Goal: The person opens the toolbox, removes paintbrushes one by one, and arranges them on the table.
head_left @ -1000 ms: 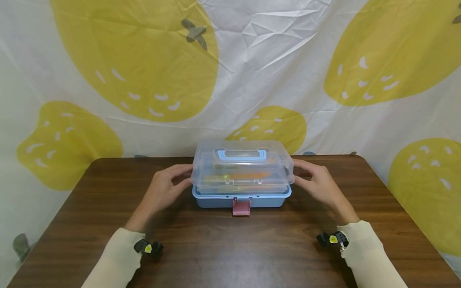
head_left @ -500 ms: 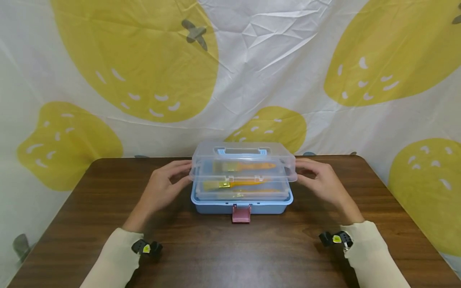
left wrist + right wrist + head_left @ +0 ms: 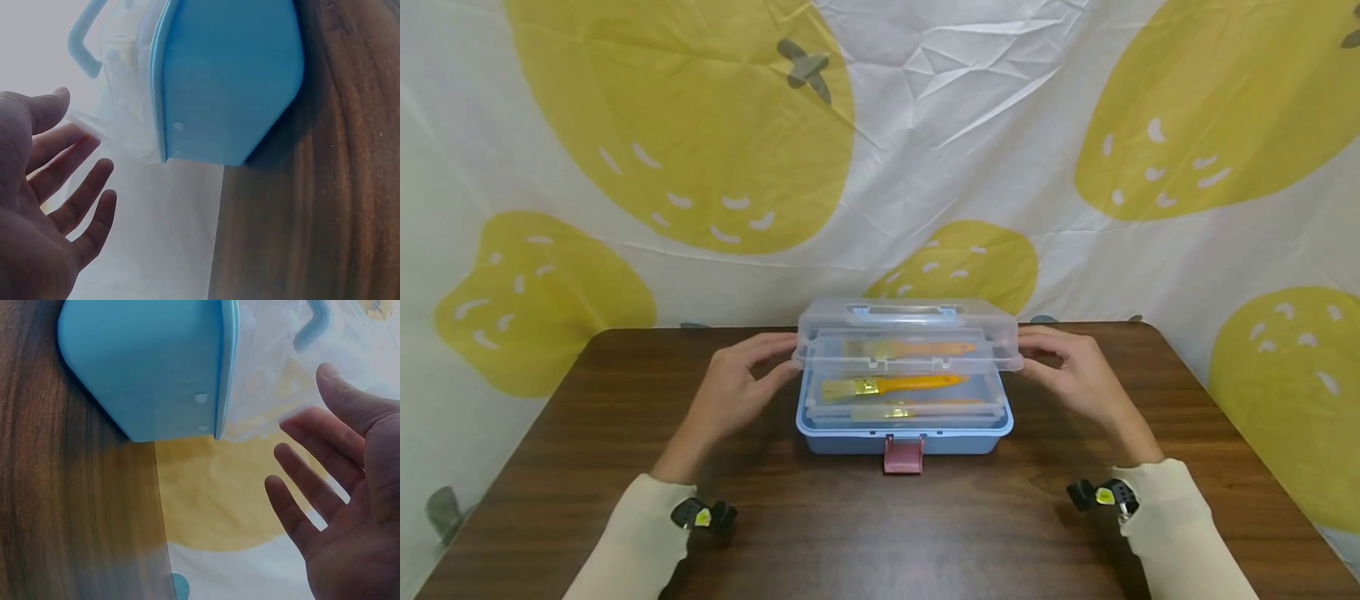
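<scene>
A blue plastic storage box [image 3: 904, 444] stands on the table, with its clear lid [image 3: 925, 317] tilted partly up. My left hand [image 3: 739, 387] is at the lid's left end, thumb near the lower front corner; in the left wrist view its fingertips meet the clear plastic. At the opposite end, my right hand [image 3: 1078, 383] likewise touches the lid with extended fingers. Inside, a clear tray [image 3: 981, 400] bears several brushes, among them an orange-handled paintbrush [image 3: 917, 382]. A pink latch [image 3: 903, 457] hangs loose in front. The lid's light blue handle [image 3: 84, 40] shows in both wrist views.
The brown wooden table [image 3: 880, 533] extends on all sides of the box. Close behind its back edge hangs a white cloth [image 3: 970, 133] with yellow fruit prints.
The lid's front edge has swung higher and back between both hands, uncovering more of the tray and brushes. The box has slid slightly towards me. My hands have moved slightly outward.
</scene>
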`<action>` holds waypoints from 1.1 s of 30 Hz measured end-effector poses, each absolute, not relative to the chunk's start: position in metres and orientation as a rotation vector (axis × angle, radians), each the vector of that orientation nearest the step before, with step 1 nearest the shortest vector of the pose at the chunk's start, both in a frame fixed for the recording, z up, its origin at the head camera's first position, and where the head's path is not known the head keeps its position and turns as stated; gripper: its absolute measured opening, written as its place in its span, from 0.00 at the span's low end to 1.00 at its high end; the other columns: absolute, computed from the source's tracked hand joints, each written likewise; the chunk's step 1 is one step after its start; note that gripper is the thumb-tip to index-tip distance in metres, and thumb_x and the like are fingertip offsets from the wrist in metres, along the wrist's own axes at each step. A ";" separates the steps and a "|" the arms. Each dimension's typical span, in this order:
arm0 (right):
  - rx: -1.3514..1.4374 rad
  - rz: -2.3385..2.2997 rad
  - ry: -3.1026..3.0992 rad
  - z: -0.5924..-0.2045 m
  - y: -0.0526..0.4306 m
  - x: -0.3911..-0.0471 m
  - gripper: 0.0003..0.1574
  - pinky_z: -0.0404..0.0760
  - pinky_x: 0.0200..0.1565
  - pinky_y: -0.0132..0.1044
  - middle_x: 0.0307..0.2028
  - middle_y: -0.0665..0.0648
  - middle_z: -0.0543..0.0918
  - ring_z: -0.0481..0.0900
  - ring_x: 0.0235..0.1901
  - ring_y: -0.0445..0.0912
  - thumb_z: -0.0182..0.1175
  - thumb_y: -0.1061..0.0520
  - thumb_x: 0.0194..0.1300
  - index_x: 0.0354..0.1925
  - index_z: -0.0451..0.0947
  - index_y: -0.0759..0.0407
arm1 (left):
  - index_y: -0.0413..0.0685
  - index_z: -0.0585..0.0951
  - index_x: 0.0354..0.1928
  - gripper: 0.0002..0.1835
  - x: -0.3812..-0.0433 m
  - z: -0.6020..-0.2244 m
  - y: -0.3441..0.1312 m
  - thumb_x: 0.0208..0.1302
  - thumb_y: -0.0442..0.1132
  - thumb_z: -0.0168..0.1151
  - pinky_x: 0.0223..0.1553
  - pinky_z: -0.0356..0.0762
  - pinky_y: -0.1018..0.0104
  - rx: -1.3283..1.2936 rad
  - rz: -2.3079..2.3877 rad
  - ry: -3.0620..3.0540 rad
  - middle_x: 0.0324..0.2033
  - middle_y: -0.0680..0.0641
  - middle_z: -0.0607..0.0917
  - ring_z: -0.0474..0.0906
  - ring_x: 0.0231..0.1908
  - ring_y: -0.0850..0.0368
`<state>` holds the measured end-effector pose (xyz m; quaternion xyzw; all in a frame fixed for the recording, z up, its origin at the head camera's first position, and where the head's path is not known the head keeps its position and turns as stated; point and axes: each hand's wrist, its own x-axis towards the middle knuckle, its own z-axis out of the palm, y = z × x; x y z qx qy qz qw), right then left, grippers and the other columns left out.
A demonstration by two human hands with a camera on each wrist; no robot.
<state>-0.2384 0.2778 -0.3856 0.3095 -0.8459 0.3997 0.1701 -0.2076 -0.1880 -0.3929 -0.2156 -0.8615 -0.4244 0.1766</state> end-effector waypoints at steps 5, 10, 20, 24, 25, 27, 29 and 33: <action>0.847 1.122 -2.387 -0.383 0.277 -0.238 0.18 0.80 0.52 0.22 0.55 0.62 0.91 0.83 0.54 0.31 0.75 0.73 0.64 0.52 0.92 0.64 | 0.38 0.89 0.60 0.16 -0.207 -0.388 -0.188 0.74 0.34 0.74 0.57 0.85 0.38 -0.606 -1.239 -2.407 0.58 0.41 0.91 0.87 0.59 0.42; 0.813 1.112 -2.373 -0.381 0.276 -0.239 0.17 0.78 0.54 0.22 0.52 0.59 0.92 0.82 0.56 0.30 0.78 0.72 0.63 0.50 0.93 0.61 | 0.39 0.90 0.58 0.14 -0.205 -0.385 -0.188 0.73 0.34 0.75 0.56 0.86 0.39 -0.593 -1.258 -2.373 0.54 0.42 0.92 0.89 0.56 0.44; 0.790 1.127 -2.349 -0.374 0.274 -0.233 0.14 0.76 0.55 0.22 0.49 0.57 0.92 0.82 0.53 0.29 0.77 0.72 0.63 0.46 0.94 0.59 | 0.41 0.92 0.52 0.09 -0.200 -0.378 -0.187 0.75 0.36 0.74 0.52 0.87 0.37 -0.531 -1.248 -2.378 0.48 0.44 0.94 0.90 0.49 0.47; 0.793 1.124 -2.334 -0.373 0.273 -0.232 0.13 0.76 0.54 0.22 0.47 0.57 0.92 0.83 0.51 0.30 0.77 0.72 0.63 0.44 0.94 0.59 | 0.40 0.91 0.50 0.10 -0.199 -0.375 -0.186 0.75 0.39 0.74 0.51 0.87 0.38 -0.492 -1.244 -2.392 0.46 0.43 0.93 0.91 0.47 0.46; 0.792 1.128 -2.332 -0.372 0.273 -0.231 0.13 0.77 0.53 0.22 0.47 0.57 0.92 0.83 0.51 0.31 0.77 0.72 0.63 0.43 0.93 0.59 | 0.40 0.91 0.50 0.10 -0.199 -0.375 -0.186 0.75 0.39 0.74 0.50 0.87 0.38 -0.482 -1.242 -2.395 0.46 0.43 0.93 0.91 0.46 0.46; 0.787 1.140 -2.331 -0.372 0.273 -0.231 0.12 0.77 0.53 0.23 0.46 0.57 0.92 0.84 0.49 0.32 0.76 0.72 0.63 0.43 0.93 0.60 | 0.40 0.91 0.50 0.10 -0.198 -0.375 -0.186 0.76 0.40 0.74 0.50 0.87 0.39 -0.469 -1.246 -2.398 0.46 0.43 0.93 0.91 0.45 0.46; 0.781 1.153 -2.332 -0.372 0.273 -0.231 0.11 0.77 0.52 0.23 0.46 0.58 0.92 0.84 0.48 0.33 0.76 0.72 0.64 0.43 0.93 0.61 | 0.40 0.91 0.49 0.10 -0.198 -0.374 -0.186 0.76 0.40 0.73 0.49 0.87 0.39 -0.460 -1.249 -2.400 0.45 0.43 0.93 0.92 0.45 0.45; 0.778 1.183 -2.326 -0.372 0.274 -0.230 0.08 0.78 0.50 0.23 0.44 0.58 0.92 0.84 0.47 0.34 0.75 0.72 0.66 0.42 0.92 0.63 | 0.41 0.91 0.49 0.10 -0.196 -0.372 -0.186 0.77 0.42 0.72 0.50 0.86 0.39 -0.451 -1.252 -2.404 0.45 0.43 0.93 0.91 0.45 0.45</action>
